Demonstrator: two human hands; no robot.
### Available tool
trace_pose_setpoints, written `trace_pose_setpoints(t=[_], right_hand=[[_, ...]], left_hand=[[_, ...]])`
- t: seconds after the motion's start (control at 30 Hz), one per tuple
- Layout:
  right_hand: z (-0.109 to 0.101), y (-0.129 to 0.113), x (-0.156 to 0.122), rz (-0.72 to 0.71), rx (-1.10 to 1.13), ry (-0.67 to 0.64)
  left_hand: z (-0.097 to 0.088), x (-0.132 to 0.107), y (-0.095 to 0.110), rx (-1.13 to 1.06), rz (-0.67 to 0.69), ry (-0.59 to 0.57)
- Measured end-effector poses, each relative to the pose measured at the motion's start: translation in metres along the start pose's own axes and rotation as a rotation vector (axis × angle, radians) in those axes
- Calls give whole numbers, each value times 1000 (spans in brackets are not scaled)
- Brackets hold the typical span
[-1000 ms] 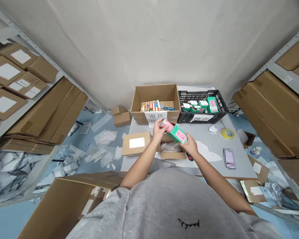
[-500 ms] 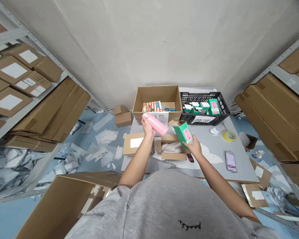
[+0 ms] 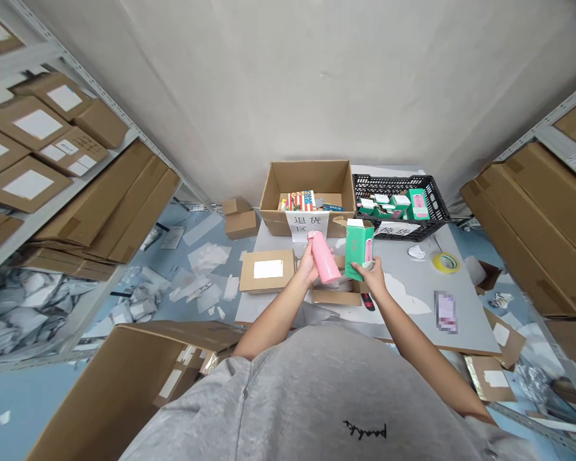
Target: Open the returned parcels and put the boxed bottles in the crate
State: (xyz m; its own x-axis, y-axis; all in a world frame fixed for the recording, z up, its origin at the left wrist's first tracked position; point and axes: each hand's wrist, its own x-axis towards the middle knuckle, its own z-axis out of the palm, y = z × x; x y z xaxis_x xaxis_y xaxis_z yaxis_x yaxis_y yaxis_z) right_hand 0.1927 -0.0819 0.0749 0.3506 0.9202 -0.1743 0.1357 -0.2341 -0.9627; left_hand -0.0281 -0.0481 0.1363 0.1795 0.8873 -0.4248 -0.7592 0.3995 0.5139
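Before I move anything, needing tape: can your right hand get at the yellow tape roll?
Probably, once the green box is put down: only flat white paper seems to lie between the right hand and the tape roll.

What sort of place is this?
Probably a warehouse returns station: steel shelving stacked with labelled cartons, and a paper sign reading 退货区, returns area, on an open carton.

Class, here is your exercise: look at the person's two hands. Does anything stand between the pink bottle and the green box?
Nothing visible does. The pink bottle in the left hand and the green box in the right hand stand side by side, with only a narrow gap between them.
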Motion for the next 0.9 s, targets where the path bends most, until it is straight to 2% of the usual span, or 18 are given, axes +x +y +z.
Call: trace_pose_setpoints(t=[0.27,0.47,0.67,0.9], right_hand=[[0,1,-4,-30,-20,-19],[2,-2,-5,-21,4,-26],[4,-4,-6,-3,30,-31],[5,-8,-7,-5,50,-30]], left_hand=[[-6,0,-1,91,-3,24],[-6,4,0,80,-11,-67],[-10,0,-1,163,-11,-2],[-5,-2,3,146,26,-126]])
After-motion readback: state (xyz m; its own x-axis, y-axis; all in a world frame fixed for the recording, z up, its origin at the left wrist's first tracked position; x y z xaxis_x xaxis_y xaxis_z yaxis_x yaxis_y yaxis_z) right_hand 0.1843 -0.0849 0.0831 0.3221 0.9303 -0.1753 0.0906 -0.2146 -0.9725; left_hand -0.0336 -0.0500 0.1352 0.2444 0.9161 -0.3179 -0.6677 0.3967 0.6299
